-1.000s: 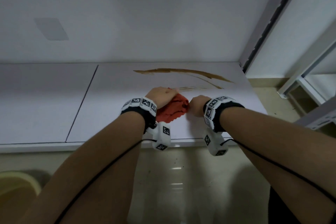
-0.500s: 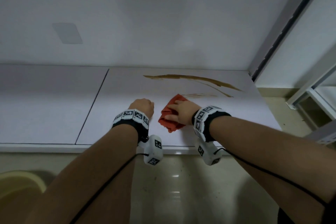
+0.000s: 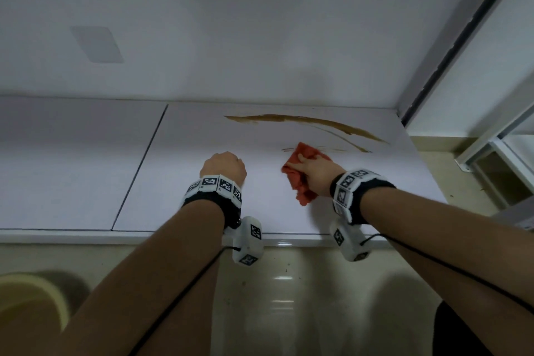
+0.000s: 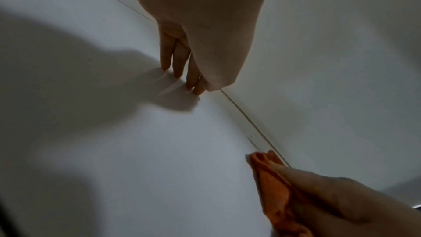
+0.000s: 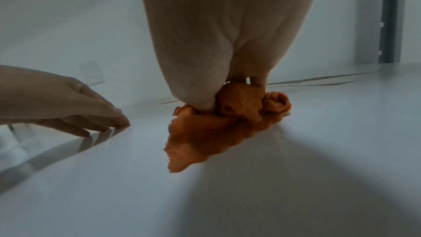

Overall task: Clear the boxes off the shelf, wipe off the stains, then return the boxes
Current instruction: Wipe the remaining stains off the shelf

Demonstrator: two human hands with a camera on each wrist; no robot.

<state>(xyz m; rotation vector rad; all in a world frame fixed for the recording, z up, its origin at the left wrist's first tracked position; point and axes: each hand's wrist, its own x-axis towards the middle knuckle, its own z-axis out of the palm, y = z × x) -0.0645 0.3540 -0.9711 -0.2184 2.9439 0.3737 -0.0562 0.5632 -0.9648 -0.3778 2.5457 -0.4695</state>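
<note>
Right hand (image 3: 316, 173) fingers (image 3: 303, 159) curled, pinning orange cloth (image 3: 300, 182) on shelf (image 3: 202, 196), stains (image 3: 303, 121) at its 12 o'clock. Left hand (image 3: 223, 166) fingertips (image 4: 174, 71) touching shelf, holding nothing. Right fingertips hidden by cloth.

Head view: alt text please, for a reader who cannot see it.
The right hand presses a crumpled orange-red cloth onto a white shelf board, just short of long brown streaked stains. The left hand rests on the board beside it, apart from the cloth.

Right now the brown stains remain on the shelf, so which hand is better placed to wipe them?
Right. The right hand already presses the orange cloth just short of the stains; the left hand holds nothing.
</note>
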